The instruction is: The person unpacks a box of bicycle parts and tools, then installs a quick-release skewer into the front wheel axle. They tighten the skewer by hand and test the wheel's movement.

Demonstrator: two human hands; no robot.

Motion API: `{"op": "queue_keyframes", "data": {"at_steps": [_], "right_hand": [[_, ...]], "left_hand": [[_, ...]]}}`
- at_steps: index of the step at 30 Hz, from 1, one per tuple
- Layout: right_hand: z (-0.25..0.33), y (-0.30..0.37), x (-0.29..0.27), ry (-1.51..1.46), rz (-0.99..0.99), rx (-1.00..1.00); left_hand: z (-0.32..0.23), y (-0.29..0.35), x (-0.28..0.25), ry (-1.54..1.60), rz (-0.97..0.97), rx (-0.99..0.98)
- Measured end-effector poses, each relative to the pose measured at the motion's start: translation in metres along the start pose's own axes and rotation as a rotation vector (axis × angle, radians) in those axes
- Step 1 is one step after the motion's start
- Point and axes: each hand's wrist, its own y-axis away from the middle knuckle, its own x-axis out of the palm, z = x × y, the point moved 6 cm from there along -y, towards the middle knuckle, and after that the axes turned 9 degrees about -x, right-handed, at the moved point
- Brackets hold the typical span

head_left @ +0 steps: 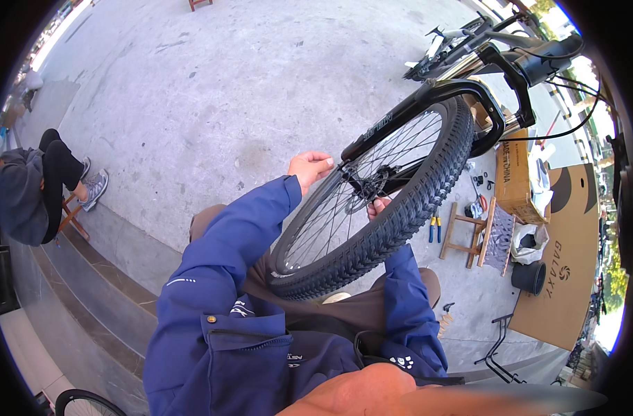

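A bicycle front wheel with a knobby black tyre [427,196] stands tilted before me, between the legs of a black suspension fork [399,111]. On the left side of the wheel my left hand [311,168] has its thumb and fingers pinched together beside the lower end of the fork leg. Whatever it pinches is too small to make out. My right hand [379,206] reaches in from the other side, its fingertips closed near the hub and the brake disc [381,182]. The tyre hides most of that hand, including what it grips.
At the right are a cardboard box [514,177], a small wooden stool [479,234], pliers [435,229], a black bucket [529,277] and a flat cardboard sheet [566,256]. Another bicycle [451,48] lies at the far right. A person [35,184] sits at the left, near steps [87,291].
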Motion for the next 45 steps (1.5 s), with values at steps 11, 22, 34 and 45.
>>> {"op": "queue_keyframes", "data": {"at_steps": [11,22,34,45], "right_hand": [[-0.008,-0.008,-0.008,0.115,0.078,-0.062],[0.005,0.002,0.001,0.031,-0.006,0.006],[0.001,0.002,-0.004,0.102,-0.044,0.021],[0.000,0.000,0.000,0.035,0.004,0.006]], "left_hand": [[0.002,0.004,0.011,-0.087,0.004,-0.004],[0.006,-0.001,0.013,-0.191,-0.012,0.030],[0.010,-0.015,-0.001,0.013,-0.027,0.004],[-0.002,-0.001,0.007,0.006,0.030,-0.033]]}}
